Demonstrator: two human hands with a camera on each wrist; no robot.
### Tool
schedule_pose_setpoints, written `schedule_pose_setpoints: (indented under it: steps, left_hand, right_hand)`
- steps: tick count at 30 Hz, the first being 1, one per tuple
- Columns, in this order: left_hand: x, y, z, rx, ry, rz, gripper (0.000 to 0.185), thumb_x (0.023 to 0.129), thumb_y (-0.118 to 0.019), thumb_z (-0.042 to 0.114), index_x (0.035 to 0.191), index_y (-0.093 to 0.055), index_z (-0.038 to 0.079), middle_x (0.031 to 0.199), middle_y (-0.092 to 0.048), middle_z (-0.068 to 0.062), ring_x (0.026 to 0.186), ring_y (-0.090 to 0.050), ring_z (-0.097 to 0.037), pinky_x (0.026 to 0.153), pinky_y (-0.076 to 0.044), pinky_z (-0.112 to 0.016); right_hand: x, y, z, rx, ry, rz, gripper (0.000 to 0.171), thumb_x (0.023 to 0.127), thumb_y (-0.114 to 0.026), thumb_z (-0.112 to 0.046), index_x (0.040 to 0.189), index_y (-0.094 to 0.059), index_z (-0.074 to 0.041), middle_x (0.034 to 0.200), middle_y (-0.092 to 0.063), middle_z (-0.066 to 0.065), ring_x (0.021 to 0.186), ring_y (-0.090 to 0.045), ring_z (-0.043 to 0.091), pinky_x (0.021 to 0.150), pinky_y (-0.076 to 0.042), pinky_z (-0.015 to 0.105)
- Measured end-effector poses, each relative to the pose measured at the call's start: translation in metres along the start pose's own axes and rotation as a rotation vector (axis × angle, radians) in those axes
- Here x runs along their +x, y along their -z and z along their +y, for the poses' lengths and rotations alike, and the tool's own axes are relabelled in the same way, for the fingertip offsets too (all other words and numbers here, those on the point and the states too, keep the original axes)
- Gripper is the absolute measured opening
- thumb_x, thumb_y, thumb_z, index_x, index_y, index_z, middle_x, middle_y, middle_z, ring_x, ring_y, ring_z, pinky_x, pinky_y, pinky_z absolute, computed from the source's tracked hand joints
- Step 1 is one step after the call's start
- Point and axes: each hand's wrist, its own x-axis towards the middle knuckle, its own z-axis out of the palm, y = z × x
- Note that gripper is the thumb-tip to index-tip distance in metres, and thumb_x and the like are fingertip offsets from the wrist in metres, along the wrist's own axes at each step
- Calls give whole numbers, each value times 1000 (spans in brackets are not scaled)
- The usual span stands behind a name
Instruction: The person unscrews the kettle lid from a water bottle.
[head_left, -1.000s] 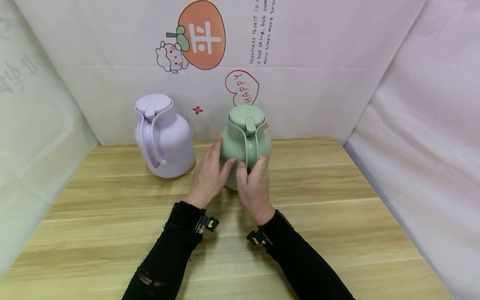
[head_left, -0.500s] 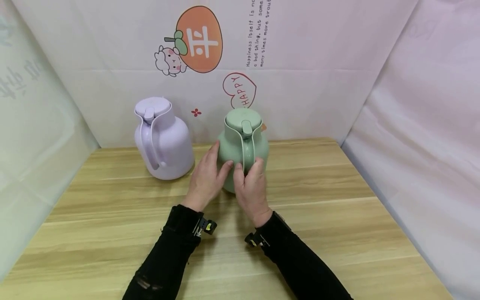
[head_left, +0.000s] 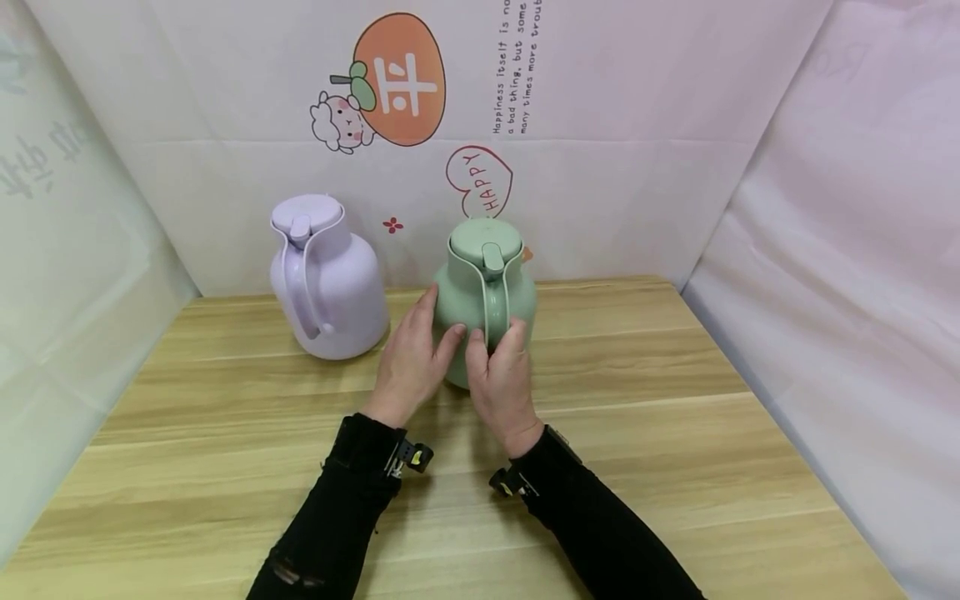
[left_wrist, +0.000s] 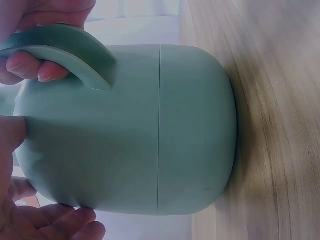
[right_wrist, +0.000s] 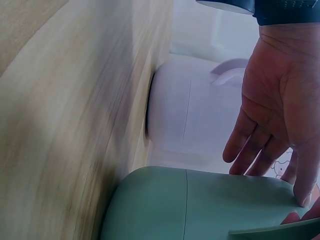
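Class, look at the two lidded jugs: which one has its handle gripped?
The pale green, round-bodied, plastic-looking jug: the right hand grips its handle. The pale lilac, round-bodied, plastic-looking jug stands apart, untouched.

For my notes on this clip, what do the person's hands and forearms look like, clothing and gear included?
Both the left hand and right hand are bare, without gloves. Long black sleeves reach the wrists; the left one has a lighter patch near the head view's lower edge, its nature unclear. Each wrist carries a small black device with a yellowish mark.
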Motion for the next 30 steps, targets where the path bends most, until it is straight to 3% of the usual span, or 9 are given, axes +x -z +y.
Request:
schedule_pose_setpoints:
  steps: [12, 19, 30]
  left_hand:
    - [-4, 2, 3, 9, 18, -5, 78, 108, -51, 48, 164, -24, 1, 164, -38, -21, 150, -41, -36, 119, -38, -54]
    - [-5, 3, 5, 15, 31, -15, 77, 109, -50, 48, 164, -23, 2, 165, -37, -21, 151, -40, -36, 120, -37, -52]
    - [-8, 3, 5, 18, 24, 7, 77, 108, -50, 49, 164, -25, 1, 164, -39, -20, 150, -42, -36, 119, -38, -53]
  right_hand:
    - [-3, 0, 0, 2, 47, 28, 37, 110, -52, -24, 129, -42, 6, 112, -61, 24, 98, -65, 31, 80, -55, 47]
    - [-5, 1, -1, 38, 46, 18, 53, 114, -34, -43, 128, -42, 7, 100, -56, 20, 91, -58, 29, 77, -50, 41]
    - [-7, 3, -3, 93, 23, 11, 28, 115, -31, -24, 115, -45, 1, 75, -51, 5, 67, -50, 16, 63, -43, 30]
